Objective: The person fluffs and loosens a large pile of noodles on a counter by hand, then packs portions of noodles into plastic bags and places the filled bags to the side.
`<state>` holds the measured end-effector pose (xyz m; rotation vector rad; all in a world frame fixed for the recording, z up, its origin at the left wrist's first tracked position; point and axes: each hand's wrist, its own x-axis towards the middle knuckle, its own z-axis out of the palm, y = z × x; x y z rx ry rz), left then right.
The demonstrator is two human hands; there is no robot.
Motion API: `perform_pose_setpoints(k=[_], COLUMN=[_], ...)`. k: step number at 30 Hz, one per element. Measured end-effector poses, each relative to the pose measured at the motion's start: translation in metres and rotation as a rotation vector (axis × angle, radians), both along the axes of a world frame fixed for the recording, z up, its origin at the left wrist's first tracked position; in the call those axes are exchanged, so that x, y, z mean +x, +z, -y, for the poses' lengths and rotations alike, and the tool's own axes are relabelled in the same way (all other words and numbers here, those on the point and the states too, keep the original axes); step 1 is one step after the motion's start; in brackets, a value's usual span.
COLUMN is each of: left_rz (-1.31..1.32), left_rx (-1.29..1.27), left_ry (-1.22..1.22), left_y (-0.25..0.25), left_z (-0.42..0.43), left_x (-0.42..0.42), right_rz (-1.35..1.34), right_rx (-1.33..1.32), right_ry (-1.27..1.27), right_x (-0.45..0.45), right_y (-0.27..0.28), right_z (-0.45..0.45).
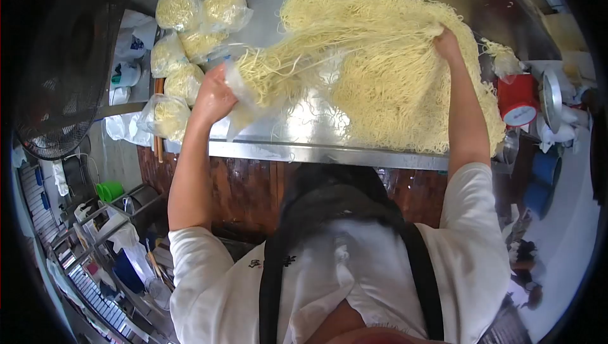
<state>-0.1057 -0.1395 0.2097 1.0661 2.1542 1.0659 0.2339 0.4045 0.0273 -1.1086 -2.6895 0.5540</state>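
Your desk (263, 18) has a shiny metal top, with a straight metal edge (316, 153) along the near side, facing you. On the right part, you have a broad, thick layer of loose yellow noodles (392, 103), spread from the far side down to the near side. At the left end, you have clear plastic bags (178, 7) filled with noodles, clustered from far to near, several touching. Between the bags and the layer, the metal shows a bright reflection, and stray strands (335, 117) lie scattered there.
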Motion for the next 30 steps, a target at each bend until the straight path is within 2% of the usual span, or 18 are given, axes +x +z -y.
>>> perform_pose_setpoints(k=[2, 3, 5, 6, 8, 10, 11, 13, 14, 17, 20, 22, 24, 25, 26, 27, 28, 30], left_rz=[-0.213, -0.474, -0.539, -0.570, -0.571, -0.556, -0.546, -0.475, -0.345, -0.302, -0.280, -0.153, -0.023, 0.021, 0.068, -0.093, 0.232, 0.219], left_rx=[-0.152, -0.046, -0.174, -0.238, -0.055, 0.035, 0.034, -0.008, 0.021, -0.068, 0.051, 0.213, 0.263, 0.280, 0.296, 0.332, 0.257, 0.076], left_ry=[-0.008, -0.168, -0.022, 0.052, 0.106, 0.217, 0.305, 0.374, 0.414, 0.378, 0.343, 0.326, 0.253, 0.212, 0.172, 0.224, 0.305, 0.310], left_y=[-0.032, -0.047, -0.132, -0.157, -0.157, -0.149, -0.135, -0.107, -0.108, -0.129, -0.135, -0.076, -0.060, -0.059, -0.059, -0.072, -0.083, -0.085], left_z=[-0.001, -0.004, 0.009, 0.015, 0.016, 0.020, 0.022, 0.024, 0.020, 0.006, -0.008, -0.024, -0.026, -0.027, -0.027, -0.024, -0.016, -0.008], left_x=[-0.002, 0.000, 0.003, 0.005, 0.023, 0.052, 0.067, 0.094, 0.111, 0.126, 0.108, 0.119, 0.120, 0.115, 0.107, 0.084, 0.059, 0.032], right_rz=[0.394, 0.514, 0.618, 0.713, 0.518, -0.060, -0.051, 0.138, 0.237, 0.277, -0.007, -0.170, -0.386, -0.513, -0.390, -0.261, -0.150, -0.159], right_rx=[0.073, 0.152, 0.191, 0.143, 0.126, 0.042, 0.305, 0.118, 0.021, -0.276, -0.387, -0.976, -1.300, -1.329, -1.074, -0.790, -0.526, -0.370], right_ry=[-0.033, -0.143, -0.116, 0.037, 0.433, 0.538, 0.886, 0.998, 1.049, 1.053, 0.927, 0.770, 0.604, 0.542, 0.618, 0.685, 0.735, 0.657], right_x=[-0.013, -0.034, -0.091, -0.116, -0.158, -0.177, -0.184, -0.210, -0.216, -0.215, -0.212, -0.218, -0.226, -0.224, -0.218, -0.212, -0.205, -0.170], right_y=[0.008, 0.054, 0.094, 0.075, 0.074, 0.019, 0.005, -0.009, -0.013, 0.012, 0.006, 0.036, 0.034, 0.027, 0.021, 0.035, 0.050, 0.057], right_z=[0.005, 0.056, 0.153, 0.180, 0.267, 0.324, 0.330, 0.339, 0.343, 0.356, 0.363, 0.365, 0.375, 0.386, 0.385, 0.385, 0.385, 0.365])
